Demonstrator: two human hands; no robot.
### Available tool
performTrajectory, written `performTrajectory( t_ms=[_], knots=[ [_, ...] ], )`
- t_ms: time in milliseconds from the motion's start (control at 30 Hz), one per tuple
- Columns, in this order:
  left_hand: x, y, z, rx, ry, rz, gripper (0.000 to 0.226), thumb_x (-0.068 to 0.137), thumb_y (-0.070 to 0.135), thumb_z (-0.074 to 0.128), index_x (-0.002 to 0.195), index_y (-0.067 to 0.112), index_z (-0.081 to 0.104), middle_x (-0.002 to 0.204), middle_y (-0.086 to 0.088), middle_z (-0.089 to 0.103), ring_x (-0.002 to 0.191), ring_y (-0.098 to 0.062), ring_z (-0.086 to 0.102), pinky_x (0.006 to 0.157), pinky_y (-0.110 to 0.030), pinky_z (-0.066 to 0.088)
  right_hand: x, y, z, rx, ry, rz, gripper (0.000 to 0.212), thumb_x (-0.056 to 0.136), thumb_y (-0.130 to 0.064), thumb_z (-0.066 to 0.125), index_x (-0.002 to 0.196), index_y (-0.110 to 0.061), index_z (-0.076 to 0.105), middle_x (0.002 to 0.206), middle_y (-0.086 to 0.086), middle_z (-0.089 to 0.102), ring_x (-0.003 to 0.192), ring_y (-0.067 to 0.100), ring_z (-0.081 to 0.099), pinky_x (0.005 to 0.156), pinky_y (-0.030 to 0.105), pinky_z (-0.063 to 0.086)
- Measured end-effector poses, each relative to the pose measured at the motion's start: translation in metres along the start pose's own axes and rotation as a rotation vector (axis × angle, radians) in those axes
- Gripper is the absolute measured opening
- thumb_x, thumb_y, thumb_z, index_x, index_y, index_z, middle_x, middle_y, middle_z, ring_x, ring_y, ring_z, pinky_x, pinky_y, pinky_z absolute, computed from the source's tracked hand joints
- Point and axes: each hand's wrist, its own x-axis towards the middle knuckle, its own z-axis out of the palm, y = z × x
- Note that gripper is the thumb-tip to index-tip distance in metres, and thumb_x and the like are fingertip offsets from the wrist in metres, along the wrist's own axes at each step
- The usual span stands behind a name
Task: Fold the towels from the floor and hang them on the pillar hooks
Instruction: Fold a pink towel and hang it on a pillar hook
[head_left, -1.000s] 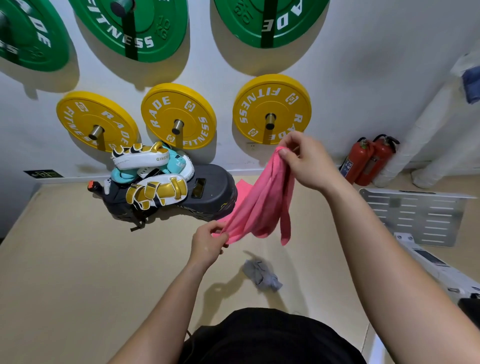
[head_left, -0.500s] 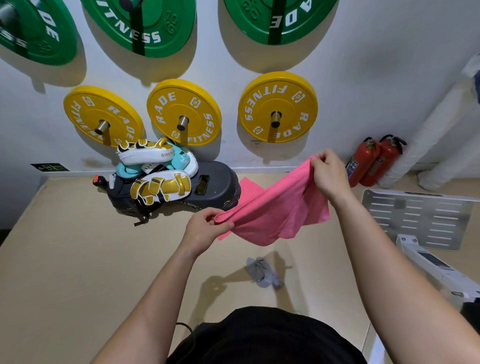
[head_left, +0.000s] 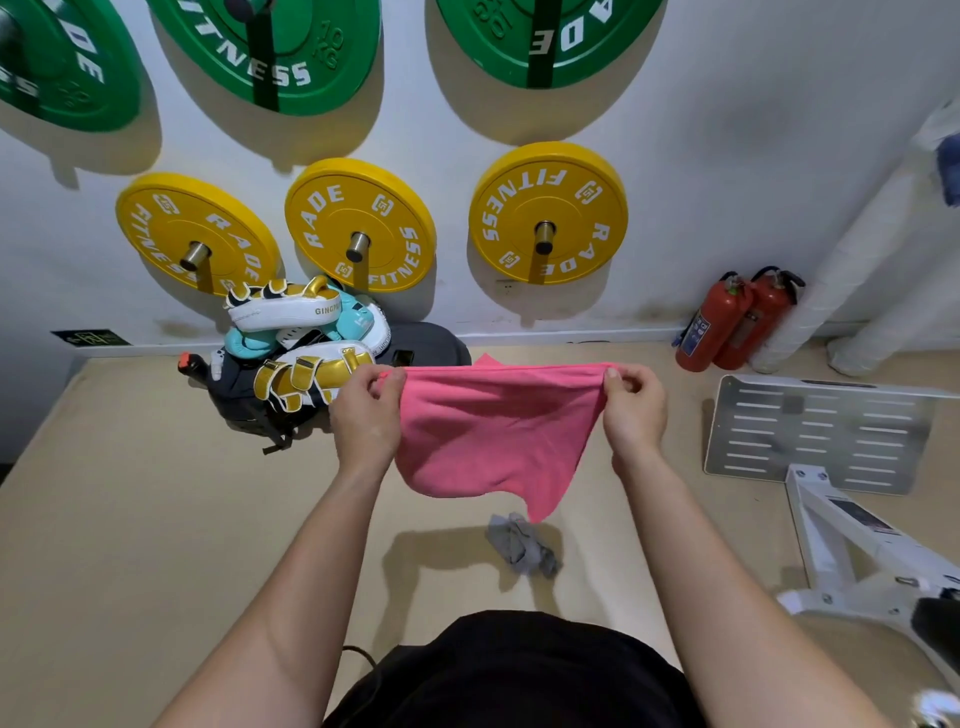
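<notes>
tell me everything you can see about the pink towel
The pink towel is a plain, soft cloth with a fine nap, no pattern showing. It is held in the air above the tan floor, its top edge pulled taut and level between the left hand and the right hand, each pinching a top corner. The body sags in loose folds, with one lower corner hanging to a point at lower right. Only the hands touch it.
</notes>
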Motion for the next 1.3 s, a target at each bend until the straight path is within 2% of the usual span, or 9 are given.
performTrajectory(
  t_ms=[200, 333, 467, 633, 733, 933, 1033, 1200, 1300],
  knots=[
    [-0.046, -0.001, 0.036, -0.287, -0.170, -0.217, 0.024, 0.072, 0.050, 0.075, 0.076, 0.027, 0.068, 0.070, 0.003, 0.067, 0.068, -0.020, 0.063, 0.076, -0.058, 0.058, -0.061, 0.012, 0.023, 0.098, -0.368, 0.090, 0.008, 0.086, -0.008, 0.072, 0.082, -0.013, 0.067, 0.062, 0.003, 0.064, 0.061, 0.016, 0.057, 0.064, 0.033, 0.048],
    [-0.068, 0.006, 0.048, -0.398, -0.272, -0.240, 0.019, 0.070, 0.044, 0.076, 0.074, 0.025, 0.073, 0.064, 0.004, 0.066, 0.063, -0.022, 0.060, 0.071, -0.053, 0.056, -0.087, 0.004, 0.034, 0.088, -0.514, 0.007, 0.009, 0.085, -0.007, 0.072, 0.082, -0.014, 0.068, 0.062, -0.006, 0.066, 0.058, 0.006, 0.061, 0.064, 0.023, 0.049],
    [-0.076, 0.018, 0.044, -0.475, -0.306, -0.240, 0.010, 0.091, 0.011, 0.071, 0.084, 0.017, 0.075, 0.071, -0.004, 0.069, 0.066, -0.019, 0.061, 0.072, -0.044, 0.057, -0.086, 0.000, 0.031, 0.098, -0.526, -0.036, 0.010, 0.083, -0.014, 0.075, 0.078, -0.022, 0.071, 0.073, -0.005, 0.069, 0.068, 0.009, 0.064, 0.073, 0.037, 0.057],
    [-0.079, 0.013, 0.039, -0.401, -0.351, -0.151, 0.014, 0.092, 0.018, 0.068, 0.091, 0.026, 0.079, 0.084, -0.006, 0.077, 0.077, -0.018, 0.070, 0.079, -0.050, 0.061, -0.088, 0.003, 0.027, 0.091, -0.519, -0.044, 0.003, 0.082, -0.022, 0.076, 0.082, -0.023, 0.073, 0.079, 0.000, 0.074, 0.072, 0.024, 0.070, 0.080, 0.051, 0.059],
    [-0.077, 0.013, 0.036, -0.370, -0.381, -0.143, 0.016, 0.090, 0.024, 0.066, 0.098, 0.027, 0.080, 0.091, 0.005, 0.078, 0.091, -0.018, 0.073, 0.086, -0.046, 0.060, -0.090, 0.001, 0.028, 0.085, -0.514, -0.069, 0.006, 0.083, -0.015, 0.076, 0.085, -0.020, 0.072, 0.081, 0.001, 0.074, 0.072, 0.019, 0.070, 0.079, 0.046, 0.060],
    [-0.073, 0.014, 0.028, -0.439, -0.524, -0.198, 0.041, 0.091, -0.012, 0.051, 0.111, 0.015, 0.074, 0.099, -0.003, 0.078, 0.091, -0.013, 0.072, 0.082, -0.031, 0.060, -0.085, -0.004, 0.027, 0.013, -0.549, -0.152, 0.017, 0.078, -0.008, 0.078, 0.086, -0.017, 0.065, 0.084, 0.002, 0.070, 0.074, 0.015, 0.064, 0.069, 0.028, 0.055],
    [-0.066, 0.010, 0.022, -0.428, -0.579, -0.164, 0.040, 0.090, -0.009, 0.052, 0.100, 0.023, 0.074, 0.090, -0.001, 0.078, 0.086, -0.014, 0.072, 0.076, -0.036, 0.058, -0.076, -0.005, 0.027, -0.024, -0.550, -0.222, 0.016, 0.084, -0.007, 0.072, 0.082, -0.021, 0.065, 0.084, -0.002, 0.069, 0.074, 0.011, 0.060, 0.070, 0.029, 0.053],
    [-0.046, -0.007, 0.018, -0.218, -0.253, -0.175, 0.013, 0.088, 0.018, 0.067, 0.097, 0.027, 0.069, 0.078, 0.006, 0.067, 0.078, -0.016, 0.066, 0.076, -0.044, 0.056, -0.068, -0.009, 0.027, -0.040, -0.556, -0.298, 0.009, 0.085, -0.014, 0.064, 0.086, -0.023, 0.067, 0.085, -0.008, 0.071, 0.079, 0.014, 0.064, 0.079, 0.038, 0.054],
    [-0.038, -0.010, 0.015, -0.171, -0.338, -0.293, 0.023, 0.088, 0.028, 0.072, 0.109, 0.020, 0.069, 0.083, 0.002, 0.066, 0.073, -0.018, 0.062, 0.071, -0.037, 0.057, -0.069, -0.010, 0.028, -0.034, -0.565, -0.328, 0.009, 0.085, -0.015, 0.063, 0.087, -0.023, 0.067, 0.085, -0.009, 0.071, 0.082, 0.016, 0.065, 0.080, 0.036, 0.053]
  ],
)
